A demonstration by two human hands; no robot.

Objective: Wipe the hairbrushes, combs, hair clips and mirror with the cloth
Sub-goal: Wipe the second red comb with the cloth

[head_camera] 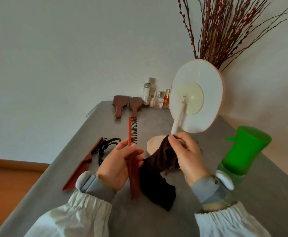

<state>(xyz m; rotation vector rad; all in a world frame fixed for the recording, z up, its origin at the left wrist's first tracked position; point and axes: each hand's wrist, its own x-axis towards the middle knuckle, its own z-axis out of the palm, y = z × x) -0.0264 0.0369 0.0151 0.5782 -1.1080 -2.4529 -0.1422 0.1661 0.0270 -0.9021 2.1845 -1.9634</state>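
Fingers of the left hand (116, 165) curl round the red comb (132, 161), holding it upright off the table (37, 168), likely for wiping, while the right hand (186, 151) pinches the dark cloth (157, 178) beside it. Mirror (196, 93) stands just behind, green spray bottle (242, 151) crowding the right wrist, second comb (81, 165) and black clip (105, 147) lying left.

Spray bottle (242, 151) beside standing mirror (196, 98)
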